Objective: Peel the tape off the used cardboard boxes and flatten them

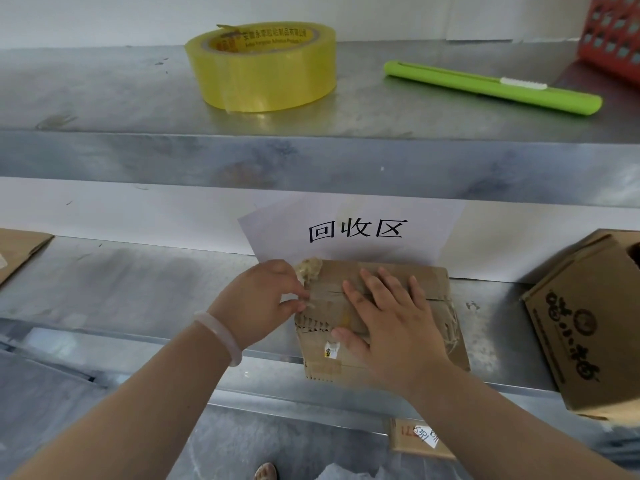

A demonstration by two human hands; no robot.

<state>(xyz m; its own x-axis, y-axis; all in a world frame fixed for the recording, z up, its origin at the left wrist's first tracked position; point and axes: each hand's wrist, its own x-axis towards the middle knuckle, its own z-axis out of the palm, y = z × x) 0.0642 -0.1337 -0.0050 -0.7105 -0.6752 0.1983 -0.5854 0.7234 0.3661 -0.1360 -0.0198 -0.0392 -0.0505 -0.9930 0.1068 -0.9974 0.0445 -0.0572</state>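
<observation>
A flattened brown cardboard box [433, 285] lies on the lower metal shelf [138, 289], under a white paper sign. My right hand [388, 320] lies flat on top of it with fingers spread, pressing it down. At the box's left edge my left hand [263, 299] pinches a strip of clear tape; a crumpled wad of peeled tape [310, 268] sticks up just above its fingers. More frayed tape clings to the box's right edge [452, 327].
A yellow tape roll [263, 67] and a green utility knife [491, 86] lie on the upper shelf, beside a red basket [613, 36]. An upright printed carton [588, 327] stands at right. Another cardboard piece [17, 251] lies far left. A labelled box [419, 438] sits below.
</observation>
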